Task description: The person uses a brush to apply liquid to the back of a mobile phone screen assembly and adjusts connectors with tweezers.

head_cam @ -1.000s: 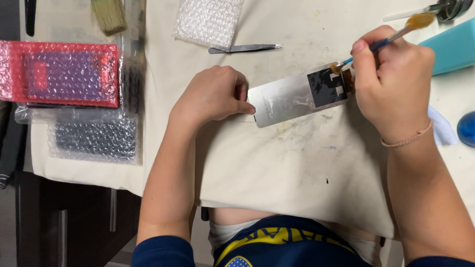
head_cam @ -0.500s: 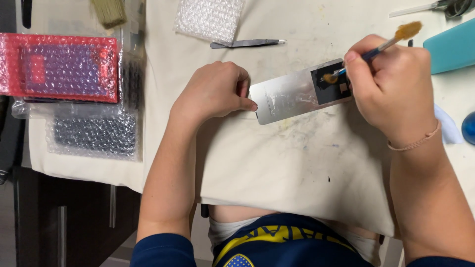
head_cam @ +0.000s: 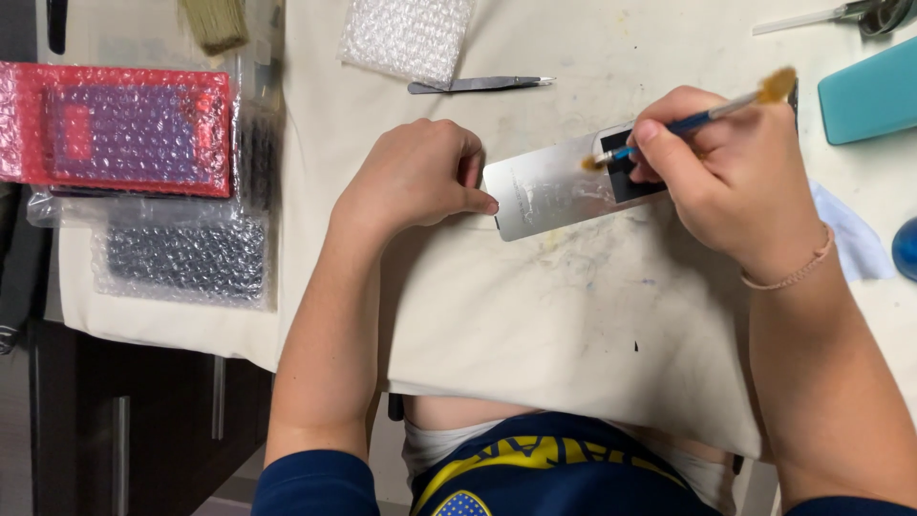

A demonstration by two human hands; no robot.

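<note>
A silver flat panel [head_cam: 552,186] with a dark square part at its right end lies on a cream cloth [head_cam: 573,325]. My left hand [head_cam: 415,172] is curled beside the panel's left end, thumb pressed on its corner. In my right hand [head_cam: 726,177] is a thin blue-handled brush [head_cam: 693,119]; its bristle tip touches the panel near the dark part. The hand hides the panel's right end.
Metal tweezers [head_cam: 478,85] and a bubble-wrap piece [head_cam: 409,36] lie beyond the panel. Bubble-wrapped red [head_cam: 115,124] and dark [head_cam: 181,258] packets sit at the left, by the table edge. A teal case [head_cam: 871,94] is at the right, a blue cloth [head_cam: 850,239] below it.
The brush tip has moved left along the panel, from the dark part toward the silver face. My right hand shifted slightly with it. The left hand stayed in place.
</note>
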